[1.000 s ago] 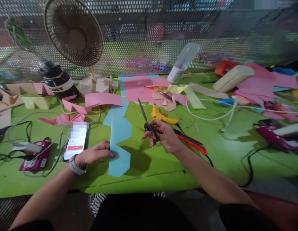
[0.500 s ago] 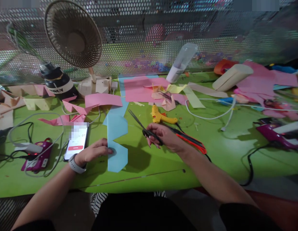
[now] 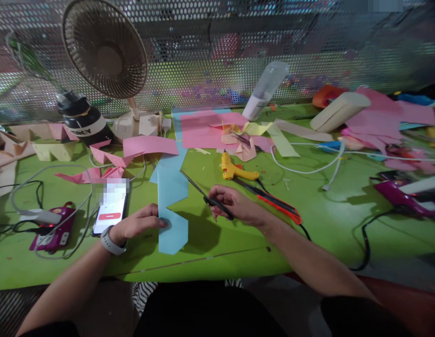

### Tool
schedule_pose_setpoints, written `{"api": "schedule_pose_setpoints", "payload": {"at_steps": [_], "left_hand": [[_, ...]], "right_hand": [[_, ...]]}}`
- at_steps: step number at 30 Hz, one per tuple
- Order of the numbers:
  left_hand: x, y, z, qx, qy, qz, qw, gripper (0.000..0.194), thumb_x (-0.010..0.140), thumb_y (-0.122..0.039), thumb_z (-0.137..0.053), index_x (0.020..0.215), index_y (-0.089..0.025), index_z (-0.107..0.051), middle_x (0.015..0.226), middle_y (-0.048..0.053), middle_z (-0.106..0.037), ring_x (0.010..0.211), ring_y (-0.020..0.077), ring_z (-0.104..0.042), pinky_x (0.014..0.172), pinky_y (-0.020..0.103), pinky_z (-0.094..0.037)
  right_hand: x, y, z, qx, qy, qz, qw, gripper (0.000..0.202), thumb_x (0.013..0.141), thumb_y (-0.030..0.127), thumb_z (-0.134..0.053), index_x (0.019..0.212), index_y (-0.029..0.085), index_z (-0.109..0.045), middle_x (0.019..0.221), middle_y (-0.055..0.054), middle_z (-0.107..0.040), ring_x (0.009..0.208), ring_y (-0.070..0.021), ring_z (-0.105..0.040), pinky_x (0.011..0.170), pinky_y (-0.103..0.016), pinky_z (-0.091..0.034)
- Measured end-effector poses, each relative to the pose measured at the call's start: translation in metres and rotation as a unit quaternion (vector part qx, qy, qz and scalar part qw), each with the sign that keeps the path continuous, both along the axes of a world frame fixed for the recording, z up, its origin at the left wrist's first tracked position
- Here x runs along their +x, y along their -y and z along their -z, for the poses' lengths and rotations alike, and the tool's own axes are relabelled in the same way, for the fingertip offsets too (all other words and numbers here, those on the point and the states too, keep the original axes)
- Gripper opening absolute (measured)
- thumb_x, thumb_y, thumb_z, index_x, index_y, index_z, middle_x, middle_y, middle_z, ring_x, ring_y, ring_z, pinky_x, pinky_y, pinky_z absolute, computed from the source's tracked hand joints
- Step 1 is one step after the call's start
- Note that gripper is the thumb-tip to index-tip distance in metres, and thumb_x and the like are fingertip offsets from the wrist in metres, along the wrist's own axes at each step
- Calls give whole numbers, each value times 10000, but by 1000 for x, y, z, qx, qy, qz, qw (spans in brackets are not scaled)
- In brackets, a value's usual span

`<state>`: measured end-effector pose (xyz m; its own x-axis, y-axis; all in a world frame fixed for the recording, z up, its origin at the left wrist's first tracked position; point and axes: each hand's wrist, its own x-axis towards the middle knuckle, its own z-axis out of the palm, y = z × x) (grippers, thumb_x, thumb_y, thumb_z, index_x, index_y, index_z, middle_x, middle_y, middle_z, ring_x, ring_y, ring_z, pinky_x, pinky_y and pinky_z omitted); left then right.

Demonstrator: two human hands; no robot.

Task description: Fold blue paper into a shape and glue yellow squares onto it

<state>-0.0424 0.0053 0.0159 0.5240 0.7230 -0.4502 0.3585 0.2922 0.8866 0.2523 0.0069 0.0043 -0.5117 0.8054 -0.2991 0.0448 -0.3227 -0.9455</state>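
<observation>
The left hand [image 3: 142,223] grips the straight left edge of a light-blue paper [image 3: 173,234], its thumb pressed on the smooth face and its other fingertips partly hidden, while the right hand [image 3: 234,206] is curled around the dark handles of slim metal scissors [image 3: 208,200]. The paper is in front of the person, casting a shadow rightward on the glossy green table [image 3: 238,255]; its right side is cut into angular lobes with a V-shaped notch between them. The scissors' narrow blades slant up to the paper's upper part; whether the tip touches it, I cannot tell. Just beyond the right hand lie a yellow plastic glue gun [image 3: 240,172] and a black-and-red tool [image 3: 278,206] with a long, tapering body. A flat, glassy phone [image 3: 110,210] rests near the left wrist, which wears a pale strapped watch [image 3: 112,240]. Farther back are a curved pink strip [image 3: 150,146], a cream-coloured roll [image 3: 340,112] and a round ribbed fan [image 3: 108,61] before a perforated screen [image 3: 189,61].
</observation>
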Motion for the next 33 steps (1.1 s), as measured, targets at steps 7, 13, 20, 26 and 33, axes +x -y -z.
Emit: {"api": "schedule_pose_setpoints", "payload": {"at_steps": [7,13,20,26,33], "left_hand": [[-2,-1,5,14,1,12,1000,178,670,-344,-725,732,-183,-685,846,17,-625,819,158,-566,833,250,-473],[-2,-1,4,19,-14,8,1000,179,655,-342,-736,734,-191,-684,837,20,-637,837,168,-571,816,237,-478],[1,1,2,37,-13,22,999,172,672,-357,-718,710,-192,-691,819,22,-650,825,171,-579,807,231,-484],[2,0,1,36,-13,31,999,179,677,-363,-713,719,-190,-710,815,25,-654,823,169,-578,821,239,-477],[3,-1,1,38,1,51,998,210,706,-384,-697,722,-174,-702,802,28,-665,796,164,-576,801,247,-477]], "right_hand": [[-1,1,1,1,1,1,1000,428,614,356,-864,823,192,-528,705,31,-650,622,-91,-614,593,-230,-481],[-1,1,2,-7,-3,3,1000,433,603,357,-870,825,194,-536,703,33,-658,625,-86,-620,617,-229,-505],[-1,1,6,3,4,-5,1000,408,637,381,-851,822,199,-536,713,27,-654,640,-101,-628,626,-248,-516],[-3,3,6,0,-11,2,1000,430,636,406,-851,812,200,-518,698,30,-637,611,-94,-613,606,-248,-513],[-7,5,-2,-10,-13,4,1000,494,593,487,-858,787,202,-503,644,52,-618,548,-81,-594,542,-233,-498]]}}
